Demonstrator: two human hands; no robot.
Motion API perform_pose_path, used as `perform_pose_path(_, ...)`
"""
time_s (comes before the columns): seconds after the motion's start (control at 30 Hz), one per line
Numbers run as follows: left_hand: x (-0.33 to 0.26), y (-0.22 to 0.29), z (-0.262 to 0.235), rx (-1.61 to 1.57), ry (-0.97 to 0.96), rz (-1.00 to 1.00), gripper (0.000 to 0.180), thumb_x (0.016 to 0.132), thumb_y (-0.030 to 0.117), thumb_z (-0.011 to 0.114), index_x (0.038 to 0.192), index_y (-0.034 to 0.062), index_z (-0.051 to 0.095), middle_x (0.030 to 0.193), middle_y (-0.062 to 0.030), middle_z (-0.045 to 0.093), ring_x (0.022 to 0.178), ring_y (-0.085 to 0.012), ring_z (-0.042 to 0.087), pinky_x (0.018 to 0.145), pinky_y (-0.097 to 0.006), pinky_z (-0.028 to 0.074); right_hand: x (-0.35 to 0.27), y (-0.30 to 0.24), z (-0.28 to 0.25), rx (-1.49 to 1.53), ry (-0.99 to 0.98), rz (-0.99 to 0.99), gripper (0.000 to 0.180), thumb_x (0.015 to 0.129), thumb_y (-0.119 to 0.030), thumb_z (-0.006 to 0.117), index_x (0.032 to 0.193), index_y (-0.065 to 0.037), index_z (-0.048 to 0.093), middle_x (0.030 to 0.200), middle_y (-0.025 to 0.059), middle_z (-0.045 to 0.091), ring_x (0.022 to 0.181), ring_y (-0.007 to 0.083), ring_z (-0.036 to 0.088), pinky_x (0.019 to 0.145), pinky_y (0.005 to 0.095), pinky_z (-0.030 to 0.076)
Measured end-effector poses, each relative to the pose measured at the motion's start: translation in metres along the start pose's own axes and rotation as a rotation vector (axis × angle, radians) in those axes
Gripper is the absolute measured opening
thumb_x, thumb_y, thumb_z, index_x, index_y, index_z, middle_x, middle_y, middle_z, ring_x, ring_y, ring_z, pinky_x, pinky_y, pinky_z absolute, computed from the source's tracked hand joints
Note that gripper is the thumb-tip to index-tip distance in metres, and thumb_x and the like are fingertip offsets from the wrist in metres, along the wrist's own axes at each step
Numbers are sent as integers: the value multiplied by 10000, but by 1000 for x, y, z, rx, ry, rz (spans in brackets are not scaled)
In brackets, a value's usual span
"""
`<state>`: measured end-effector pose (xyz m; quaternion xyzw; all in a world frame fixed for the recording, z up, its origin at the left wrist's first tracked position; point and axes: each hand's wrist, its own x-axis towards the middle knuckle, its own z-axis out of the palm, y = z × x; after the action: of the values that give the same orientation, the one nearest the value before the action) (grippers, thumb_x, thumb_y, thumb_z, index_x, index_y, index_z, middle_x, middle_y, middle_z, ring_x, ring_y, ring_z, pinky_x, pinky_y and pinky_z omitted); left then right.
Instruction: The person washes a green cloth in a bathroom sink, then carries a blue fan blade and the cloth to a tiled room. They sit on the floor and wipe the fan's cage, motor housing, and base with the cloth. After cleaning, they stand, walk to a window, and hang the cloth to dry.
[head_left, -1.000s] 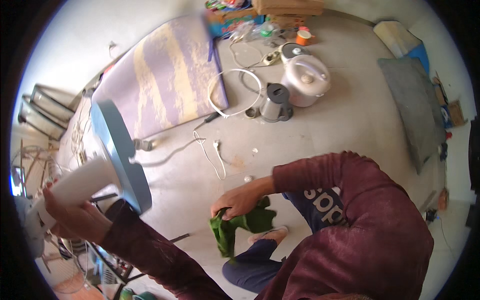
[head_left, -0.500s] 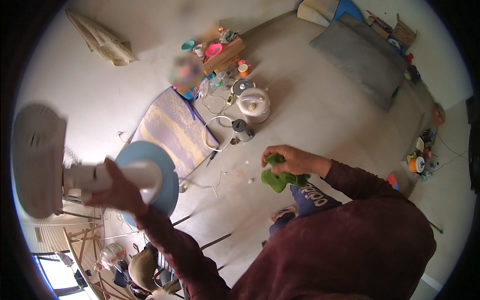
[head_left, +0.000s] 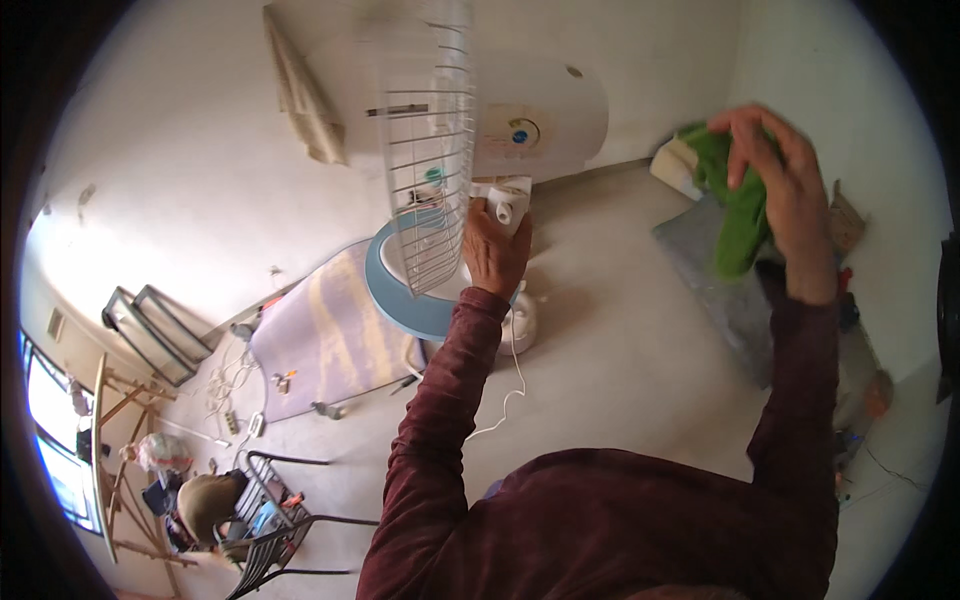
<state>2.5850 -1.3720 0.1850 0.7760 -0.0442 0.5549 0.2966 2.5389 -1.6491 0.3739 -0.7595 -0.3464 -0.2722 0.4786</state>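
Observation:
My left hand [head_left: 497,247] is closed round the white neck of an electric fan and holds it up off the floor. The fan [head_left: 440,150] has a wire grille, blurred at its top, a broad white panel beside the grille, and a round base with a blue rim below. A white cord [head_left: 518,378] hangs from it. Out to the right, my raised right hand [head_left: 795,185] grips a green cloth [head_left: 742,215] that droops from the fingers. The hand is slightly smeared by motion.
A purple and cream mat [head_left: 330,340] lies on the floor beneath the fan, with a light pot [head_left: 520,325] partly hidden behind the base. At lower left stands a dark metal chair [head_left: 290,515]. A grey mat [head_left: 705,280] lies far right. Dark frames [head_left: 160,335] lean against the wall.
The fan has swung from the far left to the middle and turned, its grille now edge-on. My right hand has risen to the upper right with the cloth. The view has shifted.

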Motion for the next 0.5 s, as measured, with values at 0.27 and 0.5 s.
perform_pose_path(0.27,-58,-34,191,154,-264,138,517,795,191,667,1229,18,446,1055,-203,589,963,-384,563,792,-430,459,168,62,-82,32,-415,136,440,894,-424,490,855,-9,633,605,43,541,529,130,514,546,285,443)
perform_pose_path(0.5,-79,-48,294,158,-374,201,530,781,205,672,1236,44,453,1134,-190,544,1053,-374,505,856,-437,425,240,88,-28,-975,-741,436,604,806,-586,561,796,5,688,691,79,638,578,179,576,544,323,458)
